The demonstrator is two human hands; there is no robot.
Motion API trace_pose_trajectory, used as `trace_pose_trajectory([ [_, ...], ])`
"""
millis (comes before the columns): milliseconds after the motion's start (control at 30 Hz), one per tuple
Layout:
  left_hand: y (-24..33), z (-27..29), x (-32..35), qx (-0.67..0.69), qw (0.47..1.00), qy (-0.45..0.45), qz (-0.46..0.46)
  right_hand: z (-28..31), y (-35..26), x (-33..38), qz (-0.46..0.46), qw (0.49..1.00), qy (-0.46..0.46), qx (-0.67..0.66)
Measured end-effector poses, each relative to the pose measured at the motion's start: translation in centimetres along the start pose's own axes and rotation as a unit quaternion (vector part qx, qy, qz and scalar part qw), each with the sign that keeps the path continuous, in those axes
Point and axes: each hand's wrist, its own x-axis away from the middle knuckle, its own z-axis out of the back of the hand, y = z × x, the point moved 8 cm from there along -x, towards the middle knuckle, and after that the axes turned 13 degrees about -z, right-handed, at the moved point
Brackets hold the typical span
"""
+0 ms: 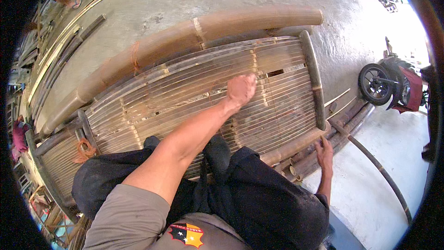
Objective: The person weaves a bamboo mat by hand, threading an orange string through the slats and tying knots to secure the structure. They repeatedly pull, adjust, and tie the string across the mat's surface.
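Note:
I sit over a long panel of thin bamboo slats (185,104), framed by a thick bamboo pole (259,18) along its far side and a dark crossbar (312,81) at its right end. My left hand (241,90) is closed in a fist above the middle of the slats. Whatever it may hold is hidden. At the lower right, my right hand (325,152) hangs beside the near bamboo pole (296,146) with its fingers apart, and nothing shows in it. Orange-brown cord (84,151) lies bundled near the left end; a strand (135,56) wraps the far pole.
Several loose bamboo poles (354,115) lie on the right, with a thin curved pole (384,171) leading off them. A motorcycle (393,81) stands beyond. More bamboo strips (64,60) lie at the far left, where another person (20,135) is partly visible.

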Motion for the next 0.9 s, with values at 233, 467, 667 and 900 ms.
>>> trace_pose_trajectory([
  [233, 17.2, -4.3, 10.8, 0.346, 0.871, -0.179, -0.297, -1.3, -17.8, -3.0, 0.108, 0.990, 0.087, 0.040],
  [467, 6.6, -0.6, 10.9, 0.104, 0.957, -0.150, -0.227, -4.4, -29.6, -7.6, 0.291, 0.955, 0.061, 0.019],
  [667, -1.1, 10.3, 13.9, -0.030, 0.971, -0.159, -0.174, -8.5, -34.2, -8.7, 0.328, 0.934, 0.103, 0.095],
  [900, -10.1, 29.6, 26.3, -0.232, 0.915, -0.326, 0.053, -9.3, -38.6, -5.1, 0.426, 0.899, 0.100, -0.015],
])
